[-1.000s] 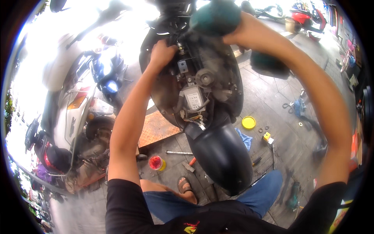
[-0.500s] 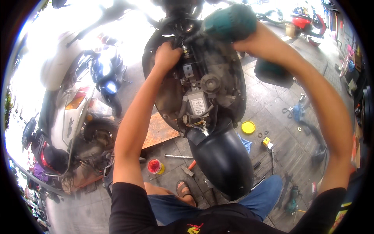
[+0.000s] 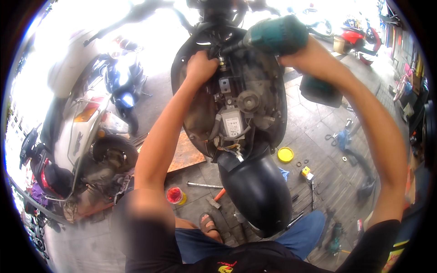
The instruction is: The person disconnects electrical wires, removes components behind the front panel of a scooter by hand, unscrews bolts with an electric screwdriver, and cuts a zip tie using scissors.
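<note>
My right hand (image 3: 306, 58) grips a teal cordless impact wrench (image 3: 276, 34), its battery base hanging below my wrist. The wrench's dark nose points left into the upper part of a scooter's opened front body (image 3: 195, 104). My left hand (image 3: 201, 67) is closed at the upper left of that cavity, close to the nose; its fingertips and whatever they hold are hidden. Below my hands, inside the body, are a metal bracket (image 3: 225, 85), a round horn (image 3: 248, 101) and a silver labelled box (image 3: 233, 124) with wires. The black front fender (image 3: 257, 189) projects toward me between my knees.
On the floor lie a hammer (image 3: 216, 199), a metal bar (image 3: 203, 185), a yellow lid (image 3: 285, 154), a tub of red grease (image 3: 175, 195), a small yellow box (image 3: 307, 173) and scissors (image 3: 331, 138). A silver scooter (image 3: 79, 141) stands at left, a red one (image 3: 357, 35) far right.
The whole view has shifted slightly. The wrench's nose still points into the cavity, and its body shows more sharply. My left hand stays at the same spot on the scooter.
</note>
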`<state>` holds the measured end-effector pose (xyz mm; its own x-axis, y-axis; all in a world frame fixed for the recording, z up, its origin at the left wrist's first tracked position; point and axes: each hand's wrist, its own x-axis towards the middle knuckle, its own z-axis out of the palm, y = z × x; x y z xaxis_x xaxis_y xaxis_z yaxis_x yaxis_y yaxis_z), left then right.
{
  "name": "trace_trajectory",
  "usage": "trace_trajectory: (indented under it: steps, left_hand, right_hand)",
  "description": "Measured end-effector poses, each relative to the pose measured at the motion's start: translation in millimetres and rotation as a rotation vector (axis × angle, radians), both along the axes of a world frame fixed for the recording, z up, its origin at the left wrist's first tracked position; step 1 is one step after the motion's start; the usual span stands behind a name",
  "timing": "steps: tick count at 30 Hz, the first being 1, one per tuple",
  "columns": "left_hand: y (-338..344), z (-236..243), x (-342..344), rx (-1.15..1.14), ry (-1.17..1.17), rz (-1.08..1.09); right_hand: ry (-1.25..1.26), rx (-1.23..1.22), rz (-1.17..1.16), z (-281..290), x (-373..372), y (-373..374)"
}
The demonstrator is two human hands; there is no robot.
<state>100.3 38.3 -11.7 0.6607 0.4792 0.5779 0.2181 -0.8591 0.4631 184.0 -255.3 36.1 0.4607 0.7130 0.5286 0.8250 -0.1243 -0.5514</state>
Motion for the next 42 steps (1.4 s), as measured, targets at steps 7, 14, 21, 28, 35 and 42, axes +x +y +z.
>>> trace_trajectory:
  steps: [7, 14, 21, 28, 35, 42]
  left_hand:
    - [-7.4, 0.9, -3.0, -0.024, 0.024, 0.008]
    - [0.7, 4.2, -2.0, 0.017, 0.06, 0.007]
    - [8.2, -3.9, -4.5, -0.108, 0.045, -0.31]
    - [9.2, -4.9, 2.9, -0.269, -0.041, -0.282]
    - [7.9, -10.6, 16.0, -0.183, -0.032, -0.307]
    - [43.2, -12.9, 15.5, -0.189, -0.043, -0.293]
  right_hand:
    - [-0.086, 0.121, 0.092, -5.6, 5.5, 0.3]
    - [-0.025, 0.129, 0.154, -8.3, 17.5, -2.8]
    - [-0.172, 0.366, 0.011, -68.7, 5.1, 5.6]
    - [0.377, 0.215, 0.196, -24.4, 5.4, -10.4]
    - [0.07, 0.244, 0.124, -50.8, -23.1, -26.4]
    - [0.336, 0.418, 0.16, -96.3, -33.5, -23.1]
